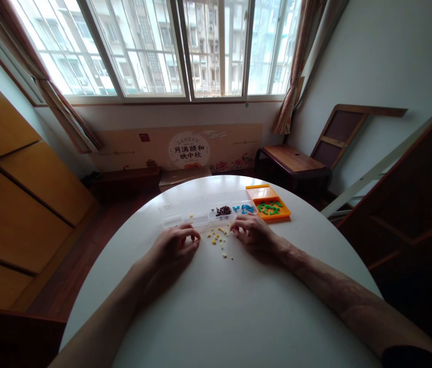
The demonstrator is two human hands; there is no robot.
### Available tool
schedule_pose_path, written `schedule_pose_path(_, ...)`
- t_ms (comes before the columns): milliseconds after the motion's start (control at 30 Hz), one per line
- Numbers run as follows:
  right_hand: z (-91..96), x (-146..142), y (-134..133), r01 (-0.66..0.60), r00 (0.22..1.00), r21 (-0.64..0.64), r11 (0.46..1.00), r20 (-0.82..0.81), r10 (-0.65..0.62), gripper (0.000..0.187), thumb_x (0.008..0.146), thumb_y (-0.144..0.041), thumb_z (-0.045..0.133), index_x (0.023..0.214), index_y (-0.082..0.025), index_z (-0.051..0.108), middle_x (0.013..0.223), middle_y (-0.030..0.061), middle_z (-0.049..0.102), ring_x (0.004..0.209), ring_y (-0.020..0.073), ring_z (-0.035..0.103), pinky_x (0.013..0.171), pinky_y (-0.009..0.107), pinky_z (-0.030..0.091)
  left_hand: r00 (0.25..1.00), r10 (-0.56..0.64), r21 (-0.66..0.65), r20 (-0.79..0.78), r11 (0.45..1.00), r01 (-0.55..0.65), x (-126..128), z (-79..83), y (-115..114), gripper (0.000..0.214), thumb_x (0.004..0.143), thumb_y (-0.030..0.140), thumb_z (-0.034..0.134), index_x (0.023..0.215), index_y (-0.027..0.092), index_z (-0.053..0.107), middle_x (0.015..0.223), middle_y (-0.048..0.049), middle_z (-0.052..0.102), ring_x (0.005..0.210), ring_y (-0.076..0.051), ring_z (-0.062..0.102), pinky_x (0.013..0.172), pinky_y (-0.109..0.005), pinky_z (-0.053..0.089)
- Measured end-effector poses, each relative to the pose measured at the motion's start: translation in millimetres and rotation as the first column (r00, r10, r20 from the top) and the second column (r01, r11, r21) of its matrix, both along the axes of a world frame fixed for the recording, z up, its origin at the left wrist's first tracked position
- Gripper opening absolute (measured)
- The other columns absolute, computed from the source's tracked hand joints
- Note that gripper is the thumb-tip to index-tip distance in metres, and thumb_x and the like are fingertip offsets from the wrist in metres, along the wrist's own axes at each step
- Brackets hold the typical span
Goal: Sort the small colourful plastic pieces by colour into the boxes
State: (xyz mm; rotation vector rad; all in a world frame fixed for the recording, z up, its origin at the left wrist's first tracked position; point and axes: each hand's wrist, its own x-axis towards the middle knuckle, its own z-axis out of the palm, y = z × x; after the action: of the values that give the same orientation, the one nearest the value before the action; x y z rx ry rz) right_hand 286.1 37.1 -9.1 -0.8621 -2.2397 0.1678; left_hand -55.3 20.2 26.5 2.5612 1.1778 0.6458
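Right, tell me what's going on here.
A person is working over loose yellow pieces on a white table. The right grip is at their right side, the left grip at their left; whether either holds one is unclear. Dark pieces and blue pieces lie in clear compartments, green pieces in an orange case.

Yellow pieces (pixel 222 230), small, loose: scattered on the tabletop between left hand (pixel 177 240) and right hand (pixel 252 232), nearest strays just beside the right fingertips; whether any is pinched there cannot be made out.
Clear plastic boxes (pixel 200 221), in a row just beyond both hands; dark pieces (pixel 223 210) in one, blue pieces (pixel 247 209) in another.
Orange box (pixel 275 220), lid open, beyond the right hand; green pieces (pixel 269 208) inside.
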Motion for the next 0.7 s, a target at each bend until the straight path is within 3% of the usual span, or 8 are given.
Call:
schedule_pose_path(167,-2.5,0,1,-0.002,1.0,-0.016,1.0,0.006,0.002,0.011,0.098,-0.013,0.072,0.094,-0.022,0.077,0.094,0.0012,0.076,0.074,0.0145,0.064,0.084,0.03,0.049,0.998,0.056,0.091,0.011,0.994,-0.056,0,-0.9,5,0.023,0.103,0.041,0.065,0.113,0.027,0.08,0.102,-0.0033,0.077,0.071,-0.016,0.065,0.069,-0.028,0.052)
schedule_pose_path(333,-1.4,-1,0,0.009,1.0,-0.019,1.0,0.014,-0.008,0.013,0.098,-0.013,0.072,0.091,-0.023,0.075,0.093,0.0006,0.076,0.079,0.0155,0.066,0.09,0.031,0.048,0.963,0.267,0.273,0.04,0.924,-0.267,6,2.7,17,0.035,0.11,0.045,0.054,0.12,0.023,0.079,0.128,-0.0096,0.077,0.103,-0.028,0.074,0.097,-0.045,0.056)
schedule_pose_path(467,0.8,-2,-1,0.004,1.0,-0.037,0.999,0.009,-0.004,0.013,0.098,-0.012,0.072,0.091,-0.023,0.075,0.093,0.0016,0.076,0.084,0.017,0.068,0.083,0.03,0.049,0.951,0.299,0.327,-0.074,0.908,-0.26,10,-2.0,20,0.036,0.108,0.049,0.059,0.121,0.023,0.081,0.131,-0.0108,0.077,0.115,-0.035,0.07,0.102,-0.053,0.054)
schedule_pose_path(700,3.0,-3,-1,-0.003,1.0,-0.026,1.0,0.001,0.003,0.015,0.097,-0.011,0.071,0.09,-0.023,0.075,0.093,0.0017,0.076,0.084,0.0173,0.068,0.084,0.03,0.048,0.942,0.314,0.367,-0.114,0.895,-0.254,21,-7.1,15,0.033,0.108,0.05,0.061,0.114,0.025,0.082,0.129,-0.0098,0.078,0.118,-0.035,0.067,0.104,-0.052,0.049)
